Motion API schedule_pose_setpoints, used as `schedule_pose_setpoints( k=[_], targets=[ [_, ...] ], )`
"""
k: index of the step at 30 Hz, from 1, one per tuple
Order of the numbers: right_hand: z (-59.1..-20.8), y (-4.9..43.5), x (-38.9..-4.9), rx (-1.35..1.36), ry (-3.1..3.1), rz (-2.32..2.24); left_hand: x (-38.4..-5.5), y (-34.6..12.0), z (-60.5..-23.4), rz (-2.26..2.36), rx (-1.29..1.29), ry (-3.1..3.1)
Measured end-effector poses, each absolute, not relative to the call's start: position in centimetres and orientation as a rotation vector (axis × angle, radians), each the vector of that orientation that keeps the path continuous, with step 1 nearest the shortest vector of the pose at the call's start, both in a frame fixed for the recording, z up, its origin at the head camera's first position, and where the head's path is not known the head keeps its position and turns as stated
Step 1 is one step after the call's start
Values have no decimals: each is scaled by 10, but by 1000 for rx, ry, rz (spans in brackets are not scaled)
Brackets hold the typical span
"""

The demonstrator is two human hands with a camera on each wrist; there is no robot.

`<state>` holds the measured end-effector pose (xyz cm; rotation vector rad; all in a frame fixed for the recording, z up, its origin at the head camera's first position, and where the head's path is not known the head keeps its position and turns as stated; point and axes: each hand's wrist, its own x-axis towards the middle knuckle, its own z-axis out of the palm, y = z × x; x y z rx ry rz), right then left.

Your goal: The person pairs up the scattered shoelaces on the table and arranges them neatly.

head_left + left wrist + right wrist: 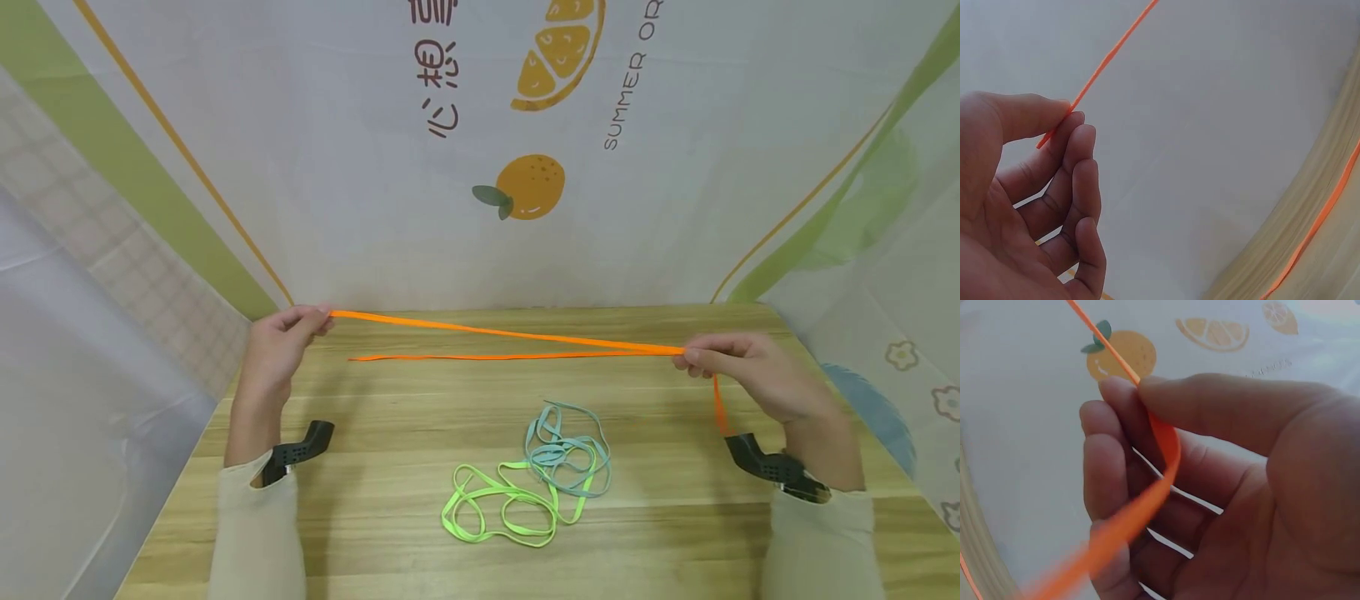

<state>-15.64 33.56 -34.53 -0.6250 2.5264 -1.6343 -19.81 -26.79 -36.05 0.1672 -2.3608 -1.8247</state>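
An orange flat shoelace [487, 331] stretches taut between both hands above the table. My left hand [283, 342] pinches it close to one end between thumb and forefinger; a short tip sticks out past the fingers in the left wrist view. On the other side my right hand [738, 367] pinches the lace between thumb and fingertips. Beyond that grip the lace bends down in a loose loop [1129, 519] across the palm side. Another stretch of it runs leftward below the taut part, ending short of the left hand.
A bluish lace [555, 450] lies tangled on the wooden table [405, 425], overlapping a loosely looped yellow-green lace [498, 508]. A white cloth [360, 183] printed with oranges hangs behind the table, with more cloth at both sides.
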Motion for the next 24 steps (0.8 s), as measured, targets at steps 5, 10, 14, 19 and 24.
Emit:
schedule_pose_setpoints(
  k=[5, 10, 14, 19, 24],
  targets=[
    [-349, 346, -159, -593, 2526, -1642, -200, -272, -364, -1825, 198, -2363],
    [-357, 358, -165, -579, 2450, -1720, -203, -275, -368, -1839, 202, -2353],
    [-364, 368, -169, -548, 2371, -1820, -204, -279, -370, -1852, 220, -2338],
    [-370, 381, -171, -472, 2314, -1896, -204, -281, -371, -1880, 240, -2325],
    [-374, 394, -171, -384, 2248, -1982, -203, -283, -372, -1903, 235, -2299]
  ],
)
